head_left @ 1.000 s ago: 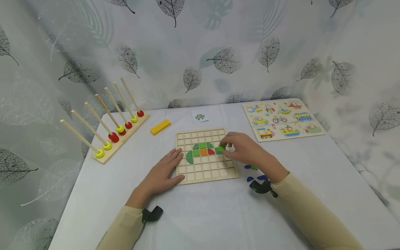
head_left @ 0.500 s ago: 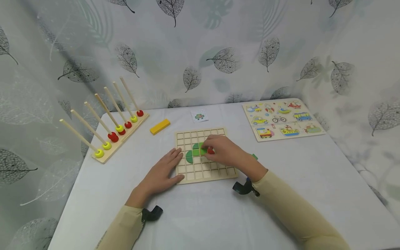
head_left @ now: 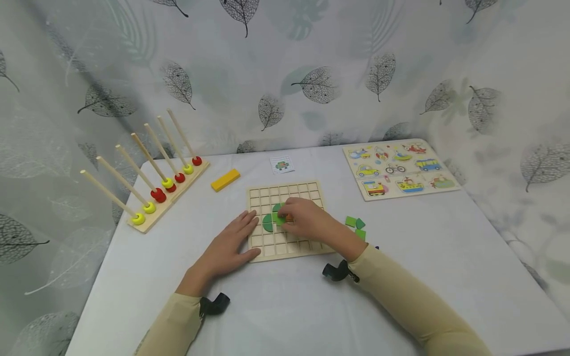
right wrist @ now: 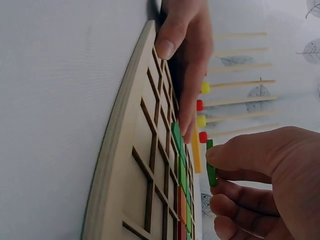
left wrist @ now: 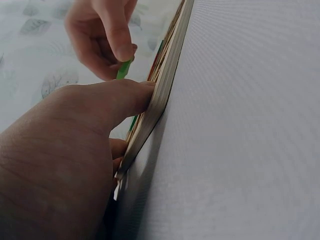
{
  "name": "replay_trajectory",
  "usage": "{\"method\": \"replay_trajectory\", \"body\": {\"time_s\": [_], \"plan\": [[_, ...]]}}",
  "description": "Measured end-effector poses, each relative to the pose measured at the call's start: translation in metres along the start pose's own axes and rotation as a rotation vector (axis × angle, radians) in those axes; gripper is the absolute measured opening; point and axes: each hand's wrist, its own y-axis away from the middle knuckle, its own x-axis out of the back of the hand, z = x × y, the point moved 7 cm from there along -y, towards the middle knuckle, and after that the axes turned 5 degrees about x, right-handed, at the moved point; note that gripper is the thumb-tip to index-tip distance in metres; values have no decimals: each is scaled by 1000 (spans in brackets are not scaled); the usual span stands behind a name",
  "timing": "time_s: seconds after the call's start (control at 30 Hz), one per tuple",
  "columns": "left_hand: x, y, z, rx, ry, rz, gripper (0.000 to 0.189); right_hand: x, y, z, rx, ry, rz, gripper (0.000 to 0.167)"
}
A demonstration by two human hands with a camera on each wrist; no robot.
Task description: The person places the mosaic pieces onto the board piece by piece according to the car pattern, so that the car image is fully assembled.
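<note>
A square wooden grid board (head_left: pixel 267 252) lies on the table. My left hand (head_left: pixel 227 247) rests at its left edge, fingers straight, thumb on the near corner. My right hand (head_left: pixel 307 220) is above the middle of the board. Between its thumb and fingertips it pinches a thin green tile (right wrist: pixel 212 164), held on edge just above the board in the right wrist view. Set in the grid are dark green rounded tiles (head_left: pixel 267 223), light green squares (right wrist: pixel 182 170), an orange tile (right wrist: pixel 182 202) and a red one (right wrist: pixel 181 231). In the head view my right hand partly covers them.
Loose green tiles (head_left: pixel 351 221) lie right of the board. A small picture card (head_left: pixel 282 164) and a yellow block (head_left: pixel 225 180) are behind it. A peg rack with beads (head_left: pixel 178 190) stands left, a picture puzzle board (head_left: pixel 401 170) lies back right.
My right hand has moved left from the board's right side to over its middle, still pinching a green tile. Loose tiles behind that arm now show. My left hand has stayed put.
</note>
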Motion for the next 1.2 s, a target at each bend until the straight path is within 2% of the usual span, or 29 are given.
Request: {"method": "replay_trajectory", "body": {"time_s": [0.23, 0.63, 0.9, 1.2], "plan": [[-1, 0, -1, -8, 4, 7, 84, -6, -1, 0, -15, -9, -4, 23], [-2, 0, -3, -5, 3, -3, 85, -17, -5, 0, 30, 28, -24, 20], [-1, -1, -3, -16, -4, -4, 86, -19, -5, -1, 17, 37, -40, 21], [-3, -1, -3, -4, 0, -9, 86, -22, -4, 0, 12, 2, -30, 18]]}}
